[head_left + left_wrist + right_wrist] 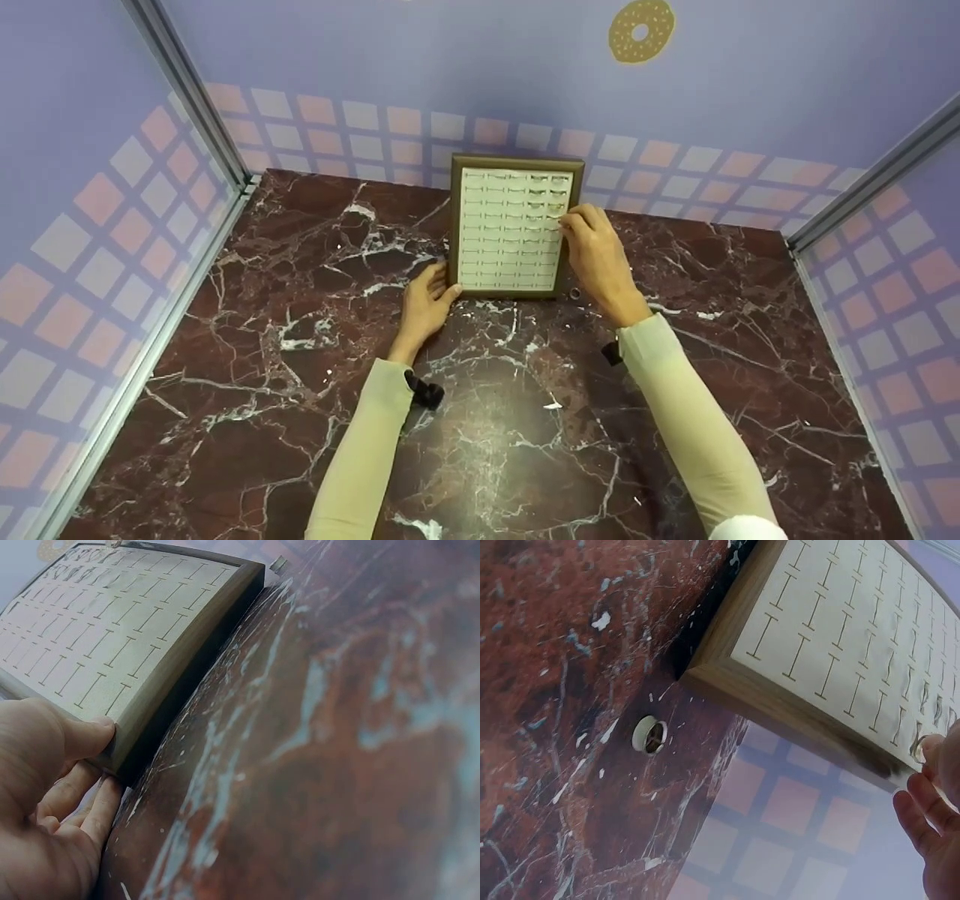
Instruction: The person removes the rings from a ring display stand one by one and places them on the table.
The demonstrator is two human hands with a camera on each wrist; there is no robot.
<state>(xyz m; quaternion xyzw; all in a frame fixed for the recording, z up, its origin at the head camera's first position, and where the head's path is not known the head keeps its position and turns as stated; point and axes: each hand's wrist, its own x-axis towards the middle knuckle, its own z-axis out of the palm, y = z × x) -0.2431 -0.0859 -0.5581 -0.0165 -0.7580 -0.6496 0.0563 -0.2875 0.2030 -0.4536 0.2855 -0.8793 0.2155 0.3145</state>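
A wood-framed ring display board (487, 259) leans up at the back of the marble-patterned table, its cream face cut with rows of slots. Several rings (537, 193) sit in the slots at its upper right. My left hand (426, 304) grips the lower left corner of the frame, thumb (94, 736) on the front and fingers underneath and behind. At the board's right edge, my right hand (600, 259) pinches a ring (919, 751) at a slot in the right-hand column; the fingertips hide part of it. Another ring (650, 735) stands on the table just right of the board.
Behind the board rises a lilac wall (337, 75) with pink and white squares and a doughnut picture (641, 31). Side walls with metal posts (195, 105) close in the table (247, 435) on the left and right.
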